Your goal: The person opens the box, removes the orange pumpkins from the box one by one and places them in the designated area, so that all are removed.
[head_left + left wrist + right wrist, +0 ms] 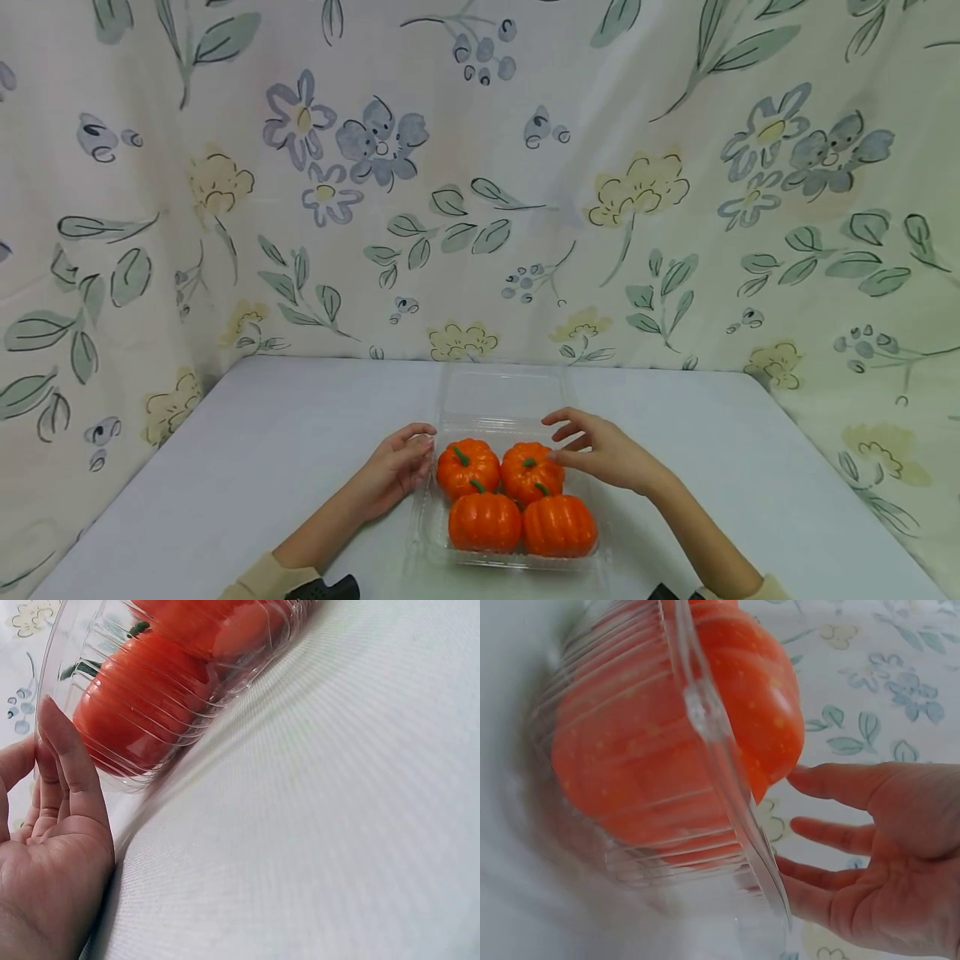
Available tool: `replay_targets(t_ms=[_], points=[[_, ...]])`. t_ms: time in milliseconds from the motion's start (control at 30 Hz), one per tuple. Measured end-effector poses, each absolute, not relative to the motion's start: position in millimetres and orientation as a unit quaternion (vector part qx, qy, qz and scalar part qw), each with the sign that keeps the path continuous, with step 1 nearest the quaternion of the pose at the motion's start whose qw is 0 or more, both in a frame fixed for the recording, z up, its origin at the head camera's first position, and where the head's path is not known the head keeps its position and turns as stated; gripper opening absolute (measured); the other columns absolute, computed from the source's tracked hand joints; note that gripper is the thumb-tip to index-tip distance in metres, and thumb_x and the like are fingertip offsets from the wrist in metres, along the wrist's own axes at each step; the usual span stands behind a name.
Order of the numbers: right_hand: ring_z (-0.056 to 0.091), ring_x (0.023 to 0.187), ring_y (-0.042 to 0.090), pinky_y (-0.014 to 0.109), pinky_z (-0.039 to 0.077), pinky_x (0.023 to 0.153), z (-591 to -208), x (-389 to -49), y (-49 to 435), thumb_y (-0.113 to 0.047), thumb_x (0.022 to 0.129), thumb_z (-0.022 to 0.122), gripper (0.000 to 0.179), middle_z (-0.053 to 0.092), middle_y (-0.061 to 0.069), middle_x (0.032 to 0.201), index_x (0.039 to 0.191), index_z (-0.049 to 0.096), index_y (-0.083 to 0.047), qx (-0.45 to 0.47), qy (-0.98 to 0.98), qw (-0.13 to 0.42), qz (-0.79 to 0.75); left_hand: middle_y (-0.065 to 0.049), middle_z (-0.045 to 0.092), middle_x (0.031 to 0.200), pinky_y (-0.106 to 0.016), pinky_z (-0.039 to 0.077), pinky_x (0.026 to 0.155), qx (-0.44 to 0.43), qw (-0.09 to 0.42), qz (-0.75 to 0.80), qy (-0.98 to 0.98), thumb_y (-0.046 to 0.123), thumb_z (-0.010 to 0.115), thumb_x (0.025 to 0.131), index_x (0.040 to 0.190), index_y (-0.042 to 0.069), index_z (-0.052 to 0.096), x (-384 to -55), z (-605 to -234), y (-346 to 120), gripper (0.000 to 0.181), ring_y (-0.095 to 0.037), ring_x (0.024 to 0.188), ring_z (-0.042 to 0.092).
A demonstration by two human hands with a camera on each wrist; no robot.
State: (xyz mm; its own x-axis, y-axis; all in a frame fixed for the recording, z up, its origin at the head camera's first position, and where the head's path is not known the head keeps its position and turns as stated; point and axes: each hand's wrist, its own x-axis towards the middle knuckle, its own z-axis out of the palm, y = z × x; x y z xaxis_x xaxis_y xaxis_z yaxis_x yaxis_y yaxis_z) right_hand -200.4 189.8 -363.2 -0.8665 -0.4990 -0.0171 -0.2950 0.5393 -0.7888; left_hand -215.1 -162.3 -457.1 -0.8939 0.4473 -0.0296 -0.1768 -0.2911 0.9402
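Note:
A clear plastic clamshell container [517,563] stands on the table with its lid [501,400] folded back. Inside are several orange toy pumpkins with green stems, among them a back left pumpkin [467,471], a back right pumpkin [534,475] and a front right pumpkin [561,527]. My left hand [395,468] pinches the container's left rim; the left wrist view has the rim [40,697] between thumb and fingers. Over the right side, my right hand [603,450] has its fingers spread, one fingertip right at the back right pumpkin. Its other fingertips reach beside the rim [739,802].
The white table [285,433] stretches out on both sides of the container. Behind it hangs a floral curtain [480,183]. Dark wrist devices [326,588] show at the bottom edge, beside beige sleeves [270,579].

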Motion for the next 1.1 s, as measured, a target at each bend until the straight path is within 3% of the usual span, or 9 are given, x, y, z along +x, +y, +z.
replay_targets(t_ms=[833, 1100], points=[[0.063, 0.106, 0.029, 0.047, 0.060, 0.088, -365.8, -184.0, 165.6, -0.028, 0.096, 0.078, 0.051, 0.061, 0.015, 0.129, 0.140, 0.059, -0.009, -0.171, 0.873, 0.173, -0.424, 0.006, 0.058, 0.085, -0.015, 0.048, 0.064, 0.142, 0.200, 0.789, 0.563, 0.015, 0.049, 0.112, 0.128, 0.009, 0.047, -217.3, -458.3, -163.1, 0.017, -0.006, 0.070, 0.053], [0.057, 0.110, 0.031, 0.051, 0.056, 0.091, -372.3, -185.1, 159.2, -0.024, 0.095, 0.078, 0.050, 0.061, 0.014, 0.129, 0.139, 0.060, -0.008, -0.173, 0.871, 0.161, -0.431, 0.007, 0.057, 0.085, -0.015, 0.048, 0.064, 0.134, 0.198, 0.787, 0.569, 0.016, 0.051, 0.112, 0.128, 0.010, 0.046, -216.1, -457.4, -163.4, 0.017, -0.006, 0.070, 0.053]])
